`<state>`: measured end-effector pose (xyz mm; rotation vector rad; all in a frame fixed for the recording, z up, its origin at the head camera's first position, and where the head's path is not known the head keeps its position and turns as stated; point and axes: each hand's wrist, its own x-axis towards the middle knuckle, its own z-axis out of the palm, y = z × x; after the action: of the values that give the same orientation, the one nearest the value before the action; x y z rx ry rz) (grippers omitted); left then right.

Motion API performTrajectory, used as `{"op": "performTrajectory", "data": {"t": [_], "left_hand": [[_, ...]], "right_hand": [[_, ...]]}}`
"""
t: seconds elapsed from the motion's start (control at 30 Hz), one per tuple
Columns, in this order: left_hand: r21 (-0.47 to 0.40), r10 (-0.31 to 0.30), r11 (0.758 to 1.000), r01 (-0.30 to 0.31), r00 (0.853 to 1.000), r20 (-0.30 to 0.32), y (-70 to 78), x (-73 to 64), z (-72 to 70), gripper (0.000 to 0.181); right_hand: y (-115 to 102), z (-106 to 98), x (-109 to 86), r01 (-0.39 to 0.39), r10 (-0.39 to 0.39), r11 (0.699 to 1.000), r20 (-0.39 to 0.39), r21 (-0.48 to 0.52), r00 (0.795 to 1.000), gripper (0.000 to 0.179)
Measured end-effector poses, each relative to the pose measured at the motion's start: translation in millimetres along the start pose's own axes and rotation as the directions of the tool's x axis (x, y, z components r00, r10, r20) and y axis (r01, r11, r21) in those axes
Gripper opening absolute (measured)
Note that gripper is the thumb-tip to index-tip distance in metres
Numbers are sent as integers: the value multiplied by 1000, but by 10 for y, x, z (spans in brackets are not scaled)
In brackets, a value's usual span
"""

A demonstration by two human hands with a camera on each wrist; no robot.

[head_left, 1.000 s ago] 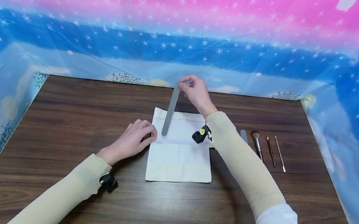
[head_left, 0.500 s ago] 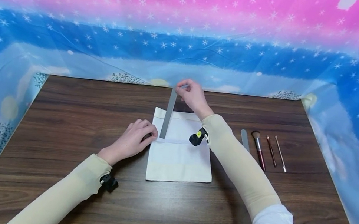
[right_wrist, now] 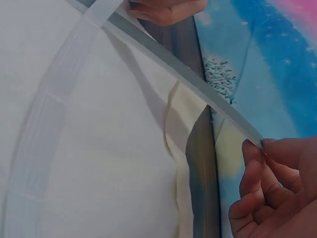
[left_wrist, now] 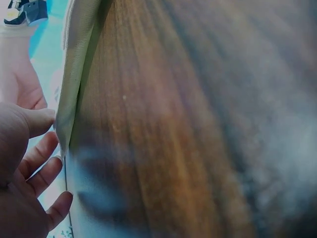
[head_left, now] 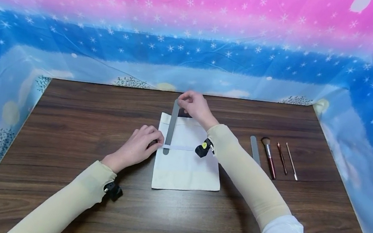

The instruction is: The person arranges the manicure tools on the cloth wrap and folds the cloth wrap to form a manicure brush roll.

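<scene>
A white cloth [head_left: 186,174] lies flat mid-table, with a narrow white elastic band [right_wrist: 49,109] running across it. My left hand [head_left: 138,145] pinches the cloth's left edge by the band; the left wrist view shows thumb and index finger on the cloth edge [left_wrist: 74,89]. My right hand [head_left: 195,106] pinches the far end of a grey nail file [head_left: 172,128] between thumb and fingers. The file slants down over the cloth, and its near end passes under the band, its rounded tip showing on the near side. In the right wrist view the band [right_wrist: 101,12] crosses over the file.
To the right of the cloth lie a second grey nail file [head_left: 255,147], partly behind the right forearm, a makeup brush [head_left: 268,157], a thin brown tool [head_left: 282,158] and a slim metal stick [head_left: 292,161]. A patterned curtain [head_left: 194,55] borders the wooden table [head_left: 84,119].
My right hand has moved down and slightly left, bringing the nail file toward me. Its near tip has passed under the band. The left hand has stayed in place.
</scene>
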<state>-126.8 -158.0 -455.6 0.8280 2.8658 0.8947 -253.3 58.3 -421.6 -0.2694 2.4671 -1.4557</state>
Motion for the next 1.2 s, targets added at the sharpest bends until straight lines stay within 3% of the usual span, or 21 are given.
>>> {"op": "performTrajectory", "data": {"t": [1.2], "left_hand": [[-24,-25,999,25,1000,3,-6,24,-11,11]], "right_hand": [[91,259,-267,84,-45,972,177,-219,983,18]]}}
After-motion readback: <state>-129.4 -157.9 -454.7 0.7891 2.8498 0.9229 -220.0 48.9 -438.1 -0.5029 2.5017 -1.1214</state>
